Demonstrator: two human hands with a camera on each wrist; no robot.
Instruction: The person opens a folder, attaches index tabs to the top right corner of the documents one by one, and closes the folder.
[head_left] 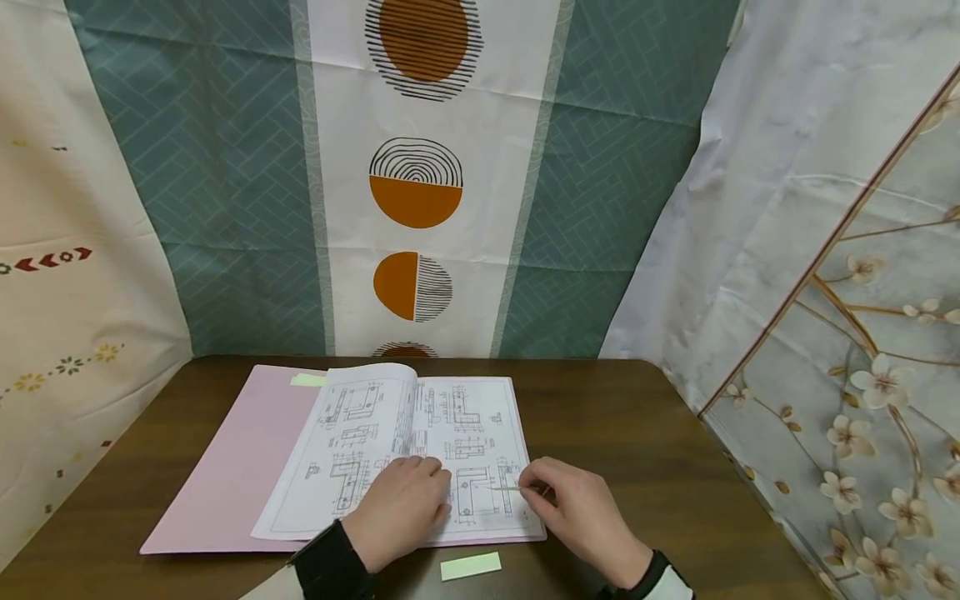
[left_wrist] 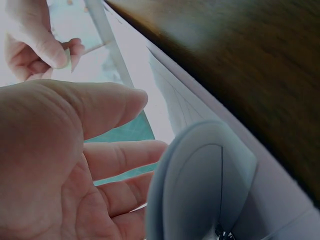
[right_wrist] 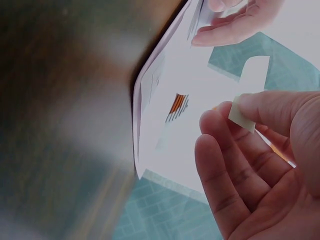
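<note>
An open booklet of technical drawings (head_left: 480,425) lies on a pink folder (head_left: 232,467), its left page bowed up at the fold. My left hand (head_left: 401,504) rests over the lower middle of the pages. In the left wrist view that hand's fingers (left_wrist: 125,155) are extended, beside a curved page (left_wrist: 200,175). At the booklet's lower right, my right hand (head_left: 573,508) pinches a pale sticky note (right_wrist: 256,75) between thumb and forefinger. The note appears as a thin edge above the right page in the head view; the right hand's other fingers are loosely bent.
A pale green sticky note (head_left: 470,566) lies on the brown table (head_left: 622,433) in front of the folder. Another green note (head_left: 307,380) sits at the folder's top edge. Patterned curtains (head_left: 420,183) hang behind the table and at both sides.
</note>
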